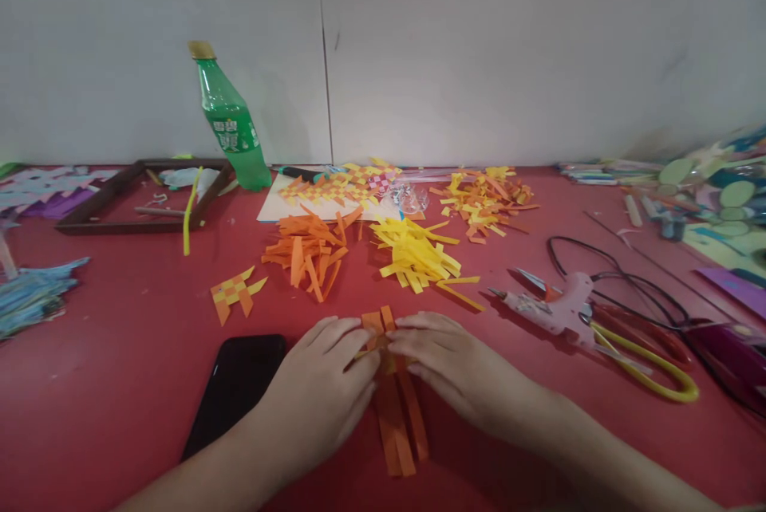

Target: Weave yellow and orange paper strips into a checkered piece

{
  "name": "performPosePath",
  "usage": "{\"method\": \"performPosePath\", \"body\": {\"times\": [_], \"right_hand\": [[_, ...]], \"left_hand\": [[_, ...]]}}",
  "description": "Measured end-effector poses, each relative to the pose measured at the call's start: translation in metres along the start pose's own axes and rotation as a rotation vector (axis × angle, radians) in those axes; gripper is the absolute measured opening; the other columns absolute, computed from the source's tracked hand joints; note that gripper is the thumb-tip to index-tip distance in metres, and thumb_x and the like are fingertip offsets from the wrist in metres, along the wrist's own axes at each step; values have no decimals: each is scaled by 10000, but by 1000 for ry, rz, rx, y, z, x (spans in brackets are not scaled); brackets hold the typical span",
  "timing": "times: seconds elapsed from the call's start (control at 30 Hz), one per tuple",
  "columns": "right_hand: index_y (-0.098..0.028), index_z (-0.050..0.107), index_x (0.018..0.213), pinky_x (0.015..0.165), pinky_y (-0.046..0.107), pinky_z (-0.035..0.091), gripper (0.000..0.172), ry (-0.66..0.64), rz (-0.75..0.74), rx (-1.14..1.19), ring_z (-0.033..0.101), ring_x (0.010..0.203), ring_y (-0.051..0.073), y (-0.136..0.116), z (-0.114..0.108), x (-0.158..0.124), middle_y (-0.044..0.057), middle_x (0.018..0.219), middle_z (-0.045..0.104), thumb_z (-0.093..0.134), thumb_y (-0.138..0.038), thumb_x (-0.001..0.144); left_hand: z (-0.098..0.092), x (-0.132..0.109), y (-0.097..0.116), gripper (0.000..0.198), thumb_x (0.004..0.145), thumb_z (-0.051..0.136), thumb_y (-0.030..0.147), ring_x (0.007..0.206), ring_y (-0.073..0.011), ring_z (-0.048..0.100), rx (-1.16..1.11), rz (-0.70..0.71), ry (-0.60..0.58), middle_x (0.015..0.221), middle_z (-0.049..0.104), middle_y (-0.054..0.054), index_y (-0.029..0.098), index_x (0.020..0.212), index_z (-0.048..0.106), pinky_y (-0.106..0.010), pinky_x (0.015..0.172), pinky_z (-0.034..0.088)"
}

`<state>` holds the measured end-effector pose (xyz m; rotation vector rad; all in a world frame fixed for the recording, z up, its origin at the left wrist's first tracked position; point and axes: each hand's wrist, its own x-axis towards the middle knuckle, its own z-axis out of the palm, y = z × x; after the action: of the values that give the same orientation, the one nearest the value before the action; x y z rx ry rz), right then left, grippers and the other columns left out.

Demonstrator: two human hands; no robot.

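at the near middle of the red table [108,400], between the two hands, lie a few orange strips [392,416], with a bit of yellow strip [388,366] showing among them by the fingertips. they look like paper or thin ribbon, so probably very light, springy rather than limp, easy to crease and not likely to slip much against dry skin. the spot where the colours meet seems the place to pinch, lightly and flat, since the long free ends would likely twist if pulled. the left hand [335,368] has its fingers bent inward, tips against the strips; the right hand [448,356] lays its fingertips on them from the other side. whether either pinches or only presses, i cannot tell, as the hands hide the contact. the orange strips are matt, straight and narrow, long tails lying between the wrists, short ends poking out beyond the fingers.
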<state>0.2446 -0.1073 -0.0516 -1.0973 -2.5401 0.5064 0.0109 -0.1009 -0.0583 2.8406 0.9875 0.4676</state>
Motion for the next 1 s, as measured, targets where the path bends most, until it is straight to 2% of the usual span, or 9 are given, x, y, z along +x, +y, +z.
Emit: {"method": "performPosePath", "body": {"times": [0.23,0.37,0.67,0.87,1.0], "right_hand": [[-166,620,1204,1063,436,449,378,9,130,78,561,1203,237,2,4,0,93,1230,663,686,-228,837],[-159,598,1247,1080,456,434,433,14,162,85,531,1246,252,1,6,-2,110,1286,628,677,-215,825],[-134,598,1272,1119,453,402,468,-75,133,102,500,1290,254,-4,3,0,100,1327,612,650,-145,807],[-143,613,1248,1115,436,404,350,-31,118,125,519,1265,226,-2,6,1,90,1289,639,532,-158,907],[-159,593,1256,1099,438,415,390,-16,139,147,528,1239,226,-1,7,1,89,1258,647,580,-139,866]], "left_hand": [[4,-1,1,243,941,489,234,1069,-290,589,5,54,10,1161,688,-72,140,1087,659,-497,944,494],[2,-1,0,281,954,475,240,1074,-274,616,-22,84,33,1188,690,-80,139,1163,631,-488,971,488],[6,-1,-2,263,938,471,185,1057,-276,653,-27,124,64,1176,697,-103,117,1127,641,-454,908,558],[6,0,0,285,927,477,162,1005,-281,663,0,151,54,1136,695,-126,108,1172,612,-467,865,580],[7,-1,-2,252,897,492,107,1018,-292,656,27,164,42,1126,685,-133,118,1099,643,-471,889,571]]}}
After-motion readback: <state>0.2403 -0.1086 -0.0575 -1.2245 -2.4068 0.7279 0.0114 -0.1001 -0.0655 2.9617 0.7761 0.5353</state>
